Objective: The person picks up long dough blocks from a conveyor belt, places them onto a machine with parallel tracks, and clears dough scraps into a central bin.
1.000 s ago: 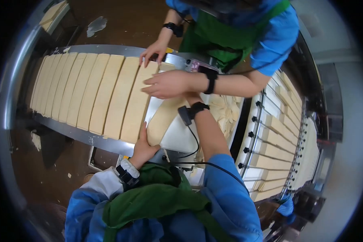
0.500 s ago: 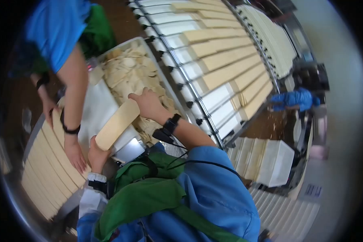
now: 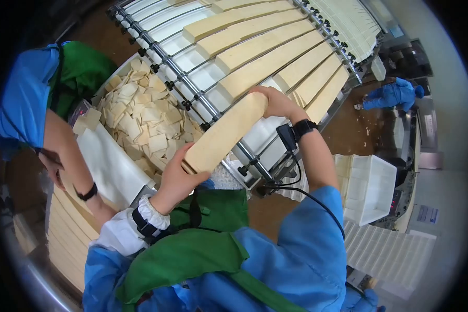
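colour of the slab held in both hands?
Pale cream-yellow, plain, no pattern; the slab shows best in the head view.

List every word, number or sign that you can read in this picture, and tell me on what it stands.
No text can be read with certainty.
The white-and-blue label on the grey panel at the far right: too small and blurred to read.
The long pale cream slab, in the grip of the left hand and the right hand: no print shows.
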Demonstrator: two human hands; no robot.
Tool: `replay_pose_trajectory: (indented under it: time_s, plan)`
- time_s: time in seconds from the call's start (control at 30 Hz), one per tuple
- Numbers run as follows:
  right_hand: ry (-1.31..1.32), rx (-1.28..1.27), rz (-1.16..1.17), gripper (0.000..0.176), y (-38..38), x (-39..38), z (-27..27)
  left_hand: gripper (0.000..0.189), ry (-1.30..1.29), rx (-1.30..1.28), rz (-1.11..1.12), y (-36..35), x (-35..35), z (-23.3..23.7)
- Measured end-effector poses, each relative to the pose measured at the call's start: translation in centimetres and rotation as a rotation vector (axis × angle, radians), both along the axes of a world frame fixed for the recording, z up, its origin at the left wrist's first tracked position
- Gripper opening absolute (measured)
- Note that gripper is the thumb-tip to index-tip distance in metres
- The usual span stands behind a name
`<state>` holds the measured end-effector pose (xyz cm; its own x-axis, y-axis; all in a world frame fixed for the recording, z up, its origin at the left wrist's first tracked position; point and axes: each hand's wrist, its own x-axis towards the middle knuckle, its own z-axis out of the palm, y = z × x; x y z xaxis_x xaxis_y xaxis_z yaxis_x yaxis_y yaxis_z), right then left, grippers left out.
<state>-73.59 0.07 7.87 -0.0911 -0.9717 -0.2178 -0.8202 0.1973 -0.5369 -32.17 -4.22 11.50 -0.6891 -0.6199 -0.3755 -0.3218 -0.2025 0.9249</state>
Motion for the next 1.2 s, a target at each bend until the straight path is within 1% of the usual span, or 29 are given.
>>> replay_pose_trajectory:
  time_s: [0.07,0.1,0.13,0.17,0.2,0.23,0.27,0.3,0.33,0.4,0.43,0.47,0.5,0.57,0.67,0.7,0.77,0.8,0.83,0.87,0.9,0.93,0.97,1.0,1.07,1.1,1.13,1.17,1.2]
  plan:
    - [-0.226,-0.073,0.071,0.091,-0.6,-1.4,-2.2,0.080,-0.035,-0.066,-0.019,-0.3,-1.4,0.6]
    - [-0.235,-0.082,0.068,0.091,-0.4,-1.7,-2.4,0.079,-0.060,-0.124,-0.043,-0.4,-2.1,0.8]
    - [-0.191,-0.003,-0.043,0.094,-0.3,-2.0,-2.4,0.079,-0.070,-0.132,-0.046,-0.5,-3.0,1.1]
    - [-0.147,0.081,-0.153,0.097,-0.2,-2.2,-2.4,0.080,-0.057,-0.205,-0.070,-0.6,-4.1,1.5]
    - [-0.158,0.077,-0.155,0.097,0.2,-1.9,-2.3,0.082,-0.044,-0.279,-0.095,-0.7,-5.1,1.5]
    - [0.288,-0.174,-0.185,0.095,1.0,-1.1,-1.9,0.082,-0.053,-0.282,-0.098,-0.8,-6.2,0.6]
    - [0.736,-0.423,-0.209,0.094,1.6,-0.2,-1.3,0.084,0.021,-0.144,-0.070,-0.9,-7.6,-1.2]
    - [0.781,-0.545,-0.230,0.067,1.9,0.4,-0.8,0.086,0.096,-0.006,-0.041,-1.0,-8.7,-2.4]
    - [0.774,-0.548,-0.234,0.067,2.6,1.9,-0.2,0.086,0.089,-0.010,-0.042,-1.0,-9.8,-2.5]
    - [0.227,-0.271,-0.466,0.034,4.5,6.8,1.2,0.086,0.138,0.027,-0.003,-0.8,-11.5,-2.9]
    - [0.163,-0.273,-0.478,0.027,5.3,9.3,1.6,0.079,0.045,-0.083,0.033,-0.8,-11.8,-4.1]
    - [0.097,-0.275,-0.490,0.022,5.7,11.4,1.7,0.079,0.036,-0.086,0.037,-0.8,-12.0,-3.8]
    - [0.087,-0.276,-0.486,0.022,5.8,12.9,1.1,0.075,-0.026,-0.143,0.082,-0.6,-12.4,-3.3]
    - [0.157,-0.423,-0.501,0.026,5.9,14.8,0.1,0.070,-0.095,-0.206,0.128,-0.6,-12.5,-3.4]
    - [0.122,-0.470,-0.551,0.028,5.7,15.5,-0.1,0.065,-0.104,-0.207,0.193,-0.7,-12.1,-4.8]
    - [0.117,-0.473,-0.549,0.028,5.7,15.7,-0.1,0.065,-0.055,-0.183,0.202,-0.7,-11.5,-4.9]
    - [0.045,-0.421,-0.552,0.038,5.8,16.3,0.1,0.065,-0.009,-0.161,0.216,-0.8,-10.5,-6.1]
    - [0.039,-0.422,-0.548,0.038,5.6,16.5,0.1,0.062,0.102,-0.066,0.229,-0.8,-10.1,-6.8]
    - [0.003,-0.428,-0.561,0.046,5.4,16.8,0.1,0.059,0.211,0.031,0.242,-0.8,-9.6,-7.4]
    - [-0.032,-0.435,-0.572,0.054,5.1,17.1,0.1,0.059,0.207,0.031,0.248,-0.7,-9.2,-8.0]
    - [-0.033,-0.435,-0.567,0.054,4.8,17.2,0.0,0.059,0.183,-0.010,0.183,-0.8,-9.2,-7.6]
    - [-0.066,-0.467,-0.520,0.063,4.5,17.3,-0.1,0.059,0.161,-0.051,0.116,-0.9,-9.3,-7.4]
    - [-0.097,-0.498,-0.471,0.072,4.2,17.2,-0.3,0.059,0.165,-0.051,0.120,-1.1,-9.4,-7.4]
    - [-0.092,-0.500,-0.466,0.072,3.9,16.7,-1.0,0.061,0.178,-0.090,0.099,-1.4,-9.6,-7.4]
    - [-0.093,-0.495,-0.430,0.085,3.8,15.5,-2.5,0.063,0.202,-0.127,0.072,-1.6,-9.5,-7.2]
    - [-0.073,-0.494,-0.438,0.085,4.2,15.4,-1.8,0.064,0.228,-0.026,0.111,-1.9,-9.1,-6.8]
    - [-0.197,-0.445,-0.485,0.086,4.6,15.4,-0.5,0.065,0.257,0.081,0.144,-2.3,-8.7,-6.3]
    - [-0.320,-0.396,-0.533,0.087,5.4,15.1,0.5,0.065,0.222,0.043,0.126,-3.0,-7.7,-5.6]
    - [-0.297,-0.390,-0.545,0.087,7.1,14.3,1.2,0.065,0.182,0.005,0.109,-3.8,-6.1,-4.8]
